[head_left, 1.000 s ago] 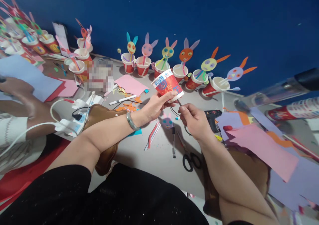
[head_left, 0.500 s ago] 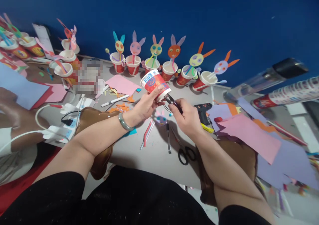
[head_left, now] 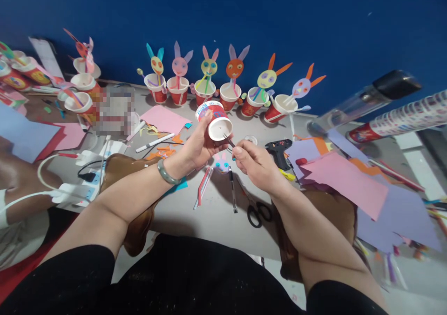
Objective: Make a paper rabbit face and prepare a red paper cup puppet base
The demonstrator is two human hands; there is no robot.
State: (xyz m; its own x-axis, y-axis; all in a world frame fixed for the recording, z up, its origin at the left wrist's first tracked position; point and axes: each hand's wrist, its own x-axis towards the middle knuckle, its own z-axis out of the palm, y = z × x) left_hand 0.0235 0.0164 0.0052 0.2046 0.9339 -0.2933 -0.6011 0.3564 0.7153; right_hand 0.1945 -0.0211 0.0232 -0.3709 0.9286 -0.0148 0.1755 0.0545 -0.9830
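Note:
A red and white paper cup is tipped on its side in my left hand, fingers wrapped round it. Its white base faces me and bears a small dark mark. My right hand is closed on a dark, slim tool with two pointed metal tips; whether it is tweezers or small snips I cannot tell. Those tips meet the lower edge of the cup base. Below my hands lie a lilac paper rabbit face, several drinking straws, a pen and black-handled scissors.
A row of cups with paper rabbits lines the blue wall. To the right are a black glue gun, coloured paper and stacked cups. At left are power strips with cables and another person's arm.
The cup has turned so that its base faces me more. My right hand has tilted, and the tool tips now point at the base's lower edge. The whole view has shifted slightly.

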